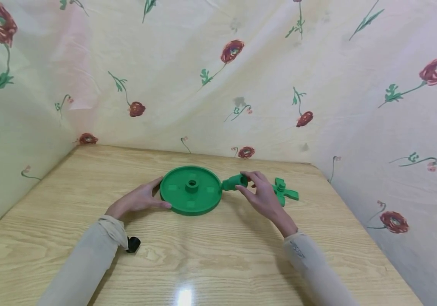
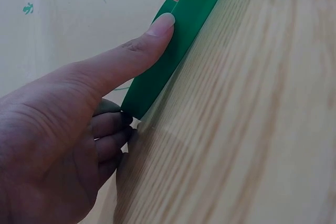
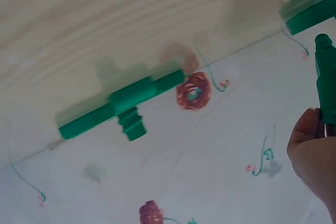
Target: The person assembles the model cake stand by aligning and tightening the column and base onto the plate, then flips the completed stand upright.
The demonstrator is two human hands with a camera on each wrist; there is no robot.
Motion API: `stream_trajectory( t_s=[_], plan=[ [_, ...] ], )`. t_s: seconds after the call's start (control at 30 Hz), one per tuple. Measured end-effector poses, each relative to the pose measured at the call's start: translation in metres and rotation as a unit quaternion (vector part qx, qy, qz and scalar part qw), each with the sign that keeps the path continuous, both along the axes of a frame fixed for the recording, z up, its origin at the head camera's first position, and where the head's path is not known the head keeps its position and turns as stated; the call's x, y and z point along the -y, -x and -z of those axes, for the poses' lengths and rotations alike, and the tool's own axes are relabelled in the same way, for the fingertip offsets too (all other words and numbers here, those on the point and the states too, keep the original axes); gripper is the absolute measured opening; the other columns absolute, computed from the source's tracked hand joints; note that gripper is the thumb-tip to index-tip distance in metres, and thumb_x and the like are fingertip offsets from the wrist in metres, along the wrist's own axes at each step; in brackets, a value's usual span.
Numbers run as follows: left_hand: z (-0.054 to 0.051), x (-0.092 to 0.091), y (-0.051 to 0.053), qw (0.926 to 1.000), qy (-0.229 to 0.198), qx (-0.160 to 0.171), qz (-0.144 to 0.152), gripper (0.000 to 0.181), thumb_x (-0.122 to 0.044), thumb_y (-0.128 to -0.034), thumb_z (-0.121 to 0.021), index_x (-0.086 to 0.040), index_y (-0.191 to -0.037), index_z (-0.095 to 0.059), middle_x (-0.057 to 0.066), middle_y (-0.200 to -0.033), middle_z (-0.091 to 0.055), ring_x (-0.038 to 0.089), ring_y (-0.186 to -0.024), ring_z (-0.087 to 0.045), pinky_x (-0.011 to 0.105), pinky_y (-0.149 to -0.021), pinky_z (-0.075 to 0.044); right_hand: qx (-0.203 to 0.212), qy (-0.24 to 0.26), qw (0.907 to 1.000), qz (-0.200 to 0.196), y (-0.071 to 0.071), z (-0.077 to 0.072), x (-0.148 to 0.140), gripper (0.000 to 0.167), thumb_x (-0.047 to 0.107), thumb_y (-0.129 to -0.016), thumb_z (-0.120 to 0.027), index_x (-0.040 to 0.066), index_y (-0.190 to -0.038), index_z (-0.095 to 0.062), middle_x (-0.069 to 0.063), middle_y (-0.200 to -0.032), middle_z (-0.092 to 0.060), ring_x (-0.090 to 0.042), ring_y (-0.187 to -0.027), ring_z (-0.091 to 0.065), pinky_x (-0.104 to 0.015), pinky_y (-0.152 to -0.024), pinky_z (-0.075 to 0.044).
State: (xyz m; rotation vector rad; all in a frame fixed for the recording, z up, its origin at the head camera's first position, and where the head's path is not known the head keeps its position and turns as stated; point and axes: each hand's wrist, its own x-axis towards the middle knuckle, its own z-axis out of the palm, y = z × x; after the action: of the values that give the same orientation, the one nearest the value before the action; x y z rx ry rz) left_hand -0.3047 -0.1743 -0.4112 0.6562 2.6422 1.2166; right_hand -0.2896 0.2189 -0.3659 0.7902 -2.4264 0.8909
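Head view: between the thumb and fingers of the right hand (image 1: 262,196), the tube (image 1: 234,182) is pinched by its wide end, its narrow end pointed at the disc (image 1: 191,198). The disc's left rim is gripped by the left hand (image 1: 141,199). Beyond the right hand, a cross (image 1: 281,192) is supported by the table (image 1: 203,255).
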Motion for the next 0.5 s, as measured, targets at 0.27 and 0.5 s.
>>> stream_trajectory(
  t_s=[0.27, 0.5],
  plan=[
    [0.0, 0.001, 0.0, 1.0, 0.008, -0.005, -0.001, 0.114, -0.046, -0.0876, -0.083, 0.004, -0.163, -0.015, 0.029, -0.165, -0.023, 0.048, -0.15, -0.024, 0.064, -0.116, -0.027, 0.005, 0.009, 0.9995, -0.031, 0.008, -0.005, 0.031, 0.046, 0.013, -0.097, -0.075, -0.005, -0.137, -0.061, -0.017, -0.118, -0.063, -0.031, -0.107, -0.06, -0.053, -0.085, -0.055],
    [-0.001, -0.001, -0.001, 1.0, 0.002, -0.003, 0.0, 0.113, -0.045, -0.0881, -0.083, 0.003, -0.164, -0.015, 0.029, -0.165, -0.023, 0.048, -0.15, -0.023, 0.064, -0.116, -0.027, -0.004, 0.027, 0.9977, -0.063, 0.016, -0.004, 0.053, 0.043, 0.009, -0.096, -0.075, -0.008, -0.134, -0.062, -0.019, -0.116, -0.063, -0.033, -0.104, -0.059, -0.055, -0.084, -0.055]
  ],
)
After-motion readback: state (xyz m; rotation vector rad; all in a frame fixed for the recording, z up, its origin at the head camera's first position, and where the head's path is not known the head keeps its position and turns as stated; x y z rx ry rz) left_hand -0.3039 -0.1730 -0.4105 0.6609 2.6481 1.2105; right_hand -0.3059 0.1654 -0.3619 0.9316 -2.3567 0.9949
